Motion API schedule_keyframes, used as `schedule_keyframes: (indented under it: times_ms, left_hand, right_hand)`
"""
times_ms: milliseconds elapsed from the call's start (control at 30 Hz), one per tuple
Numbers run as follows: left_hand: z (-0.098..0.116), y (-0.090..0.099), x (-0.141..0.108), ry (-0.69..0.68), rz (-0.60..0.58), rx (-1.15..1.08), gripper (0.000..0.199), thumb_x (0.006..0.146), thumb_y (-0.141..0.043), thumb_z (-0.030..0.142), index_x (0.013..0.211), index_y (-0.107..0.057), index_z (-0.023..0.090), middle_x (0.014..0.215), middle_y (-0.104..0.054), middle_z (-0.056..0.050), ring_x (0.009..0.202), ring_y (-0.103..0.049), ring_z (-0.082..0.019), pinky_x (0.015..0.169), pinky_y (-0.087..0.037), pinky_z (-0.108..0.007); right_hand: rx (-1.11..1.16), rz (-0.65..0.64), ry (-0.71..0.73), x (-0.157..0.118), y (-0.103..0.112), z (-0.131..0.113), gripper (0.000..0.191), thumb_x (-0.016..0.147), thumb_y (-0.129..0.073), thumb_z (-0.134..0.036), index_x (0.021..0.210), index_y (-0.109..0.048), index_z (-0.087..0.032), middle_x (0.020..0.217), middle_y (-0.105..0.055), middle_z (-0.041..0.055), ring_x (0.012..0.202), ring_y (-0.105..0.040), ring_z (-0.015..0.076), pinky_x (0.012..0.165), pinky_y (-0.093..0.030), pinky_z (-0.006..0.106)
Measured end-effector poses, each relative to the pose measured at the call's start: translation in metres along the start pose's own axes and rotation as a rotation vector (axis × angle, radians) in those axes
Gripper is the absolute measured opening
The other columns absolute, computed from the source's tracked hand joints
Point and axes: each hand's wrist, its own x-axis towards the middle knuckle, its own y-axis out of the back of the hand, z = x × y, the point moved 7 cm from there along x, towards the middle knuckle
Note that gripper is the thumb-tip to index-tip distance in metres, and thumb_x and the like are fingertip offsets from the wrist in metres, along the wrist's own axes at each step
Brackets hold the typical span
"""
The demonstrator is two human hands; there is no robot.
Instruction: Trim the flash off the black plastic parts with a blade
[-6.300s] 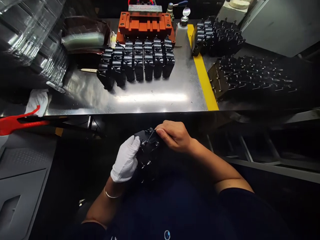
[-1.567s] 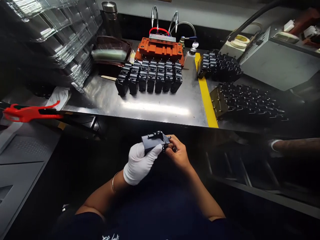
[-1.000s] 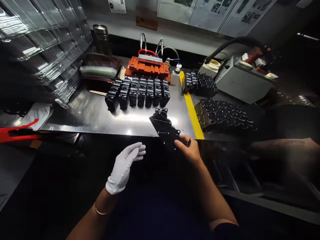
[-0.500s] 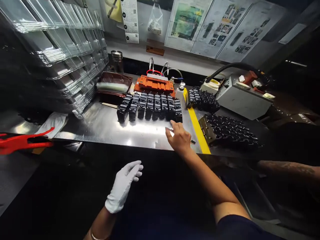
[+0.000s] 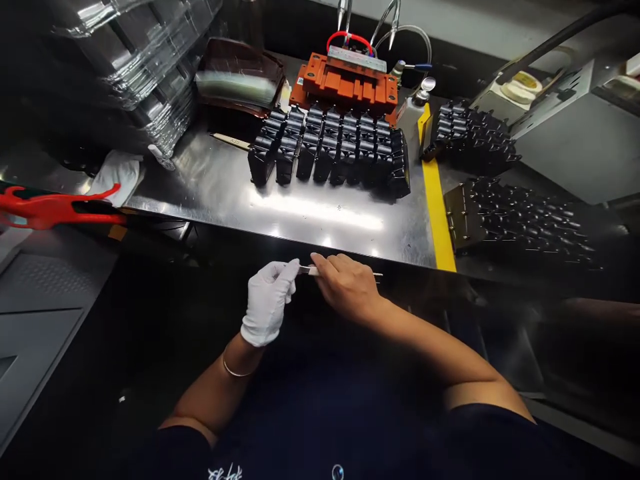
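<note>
My left hand point(image 5: 270, 300), in a white glove, is closed in a pinch at the metal left end of a slim tool with a pale middle point(image 5: 313, 271). My bare right hand point(image 5: 347, 283) wraps round the same tool, and thin ends stick out past its far side. The tool's exact kind is hidden by the fingers. Both hands are in front of the table edge, just below it. Beyond them a row of several black ribbed blocks point(image 5: 330, 150) stands on the metal table point(image 5: 220, 193). Behind the row sits an orange fixture point(image 5: 345, 87).
A yellow strip point(image 5: 439, 220) crosses the table, with more black parts point(image 5: 525, 217) to its right. A grey box point(image 5: 580, 133) stands farther right. Stacked clear trays point(image 5: 145, 73), a white cloth point(image 5: 117, 177) and a red tool point(image 5: 55, 207) are at left. A marked pale stick point(image 5: 230, 141) lies by the blocks.
My right hand has come back from the table toward me with the slim tool. My left hand has risen and closed on its end. The view has tilted down.
</note>
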Motion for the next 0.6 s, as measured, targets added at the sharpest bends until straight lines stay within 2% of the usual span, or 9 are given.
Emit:
schedule_keyframes:
  times_ms: [167, 267, 600]
  left_hand:
    - [0.008, 0.024, 0.009, -0.022, 0.125, -0.097, 0.025, 0.080, -0.072, 0.036, 0.067, -0.067, 0.016, 0.045, -0.046, 0.007, 0.040, -0.035, -0.004, 0.040, -0.025, -0.020]
    - [0.006, 0.031, 0.012, -0.009, 0.143, -0.094, 0.025, 0.079, -0.074, 0.036, 0.068, -0.067, 0.015, 0.047, -0.048, 0.006, 0.040, -0.037, -0.004, 0.040, -0.024, -0.019]
    - [-0.008, 0.004, 0.006, 0.023, 0.023, -0.027, 0.025, 0.079, -0.073, 0.037, 0.069, -0.067, 0.016, 0.047, -0.049, 0.006, 0.040, -0.038, -0.005, 0.038, -0.024, -0.020]
  right_hand:
    - [-0.044, 0.087, -0.019, -0.011, 0.015, 0.011, 0.033, 0.099, -0.044, -0.022, 0.116, -0.069, -0.010, 0.072, -0.068, 0.0066, 0.067, -0.053, 0.0167, 0.058, -0.032, 0.031]
    - [-0.026, 0.067, -0.061, -0.015, 0.021, 0.017, 0.035, 0.100, -0.043, -0.025, 0.117, -0.069, -0.010, 0.073, -0.067, 0.0071, 0.069, -0.053, 0.0172, 0.058, -0.032, 0.031]
    - [-0.064, 0.063, -0.149, -0.036, 0.036, 0.032, 0.036, 0.100, -0.043, -0.028, 0.117, -0.069, -0.010, 0.071, -0.066, 0.0064, 0.066, -0.051, 0.0164, 0.058, -0.031, 0.032]
